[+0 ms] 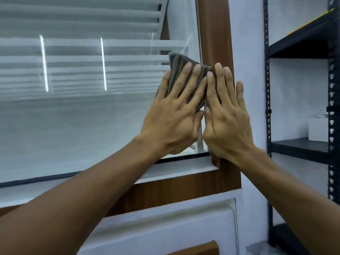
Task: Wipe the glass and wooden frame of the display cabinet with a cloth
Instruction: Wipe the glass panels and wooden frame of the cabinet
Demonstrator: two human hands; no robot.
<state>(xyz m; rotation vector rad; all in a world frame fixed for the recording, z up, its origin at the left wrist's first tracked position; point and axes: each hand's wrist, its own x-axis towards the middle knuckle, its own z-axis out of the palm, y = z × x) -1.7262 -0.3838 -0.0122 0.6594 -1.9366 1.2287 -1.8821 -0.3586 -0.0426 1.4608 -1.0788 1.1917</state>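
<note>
The cloth, a grey-brown ribbed piece, is held flat against the glass just left of the wooden frame upright, with its right edge reaching that upright. It is pressed by the left hand, whose fingers are straight and spread over it; nothing is gripped. The right hand is laid flat against the upright itself, its fingers likewise straight and the inner ones touching the cloth's edge. Whether more cloth lies under its palm cannot be told.

The cloth is judged light, soft and limp, so bunching is to be expected if it is pushed by an edge; it is best controlled by a flat palm over its middle. The glass is judged stiff, smooth and breakable, so even, moderate pressure is called for. The wood is judged rigid and tolerant of firmer rubbing. A dark metal rack stands to the right of the upright.
</note>
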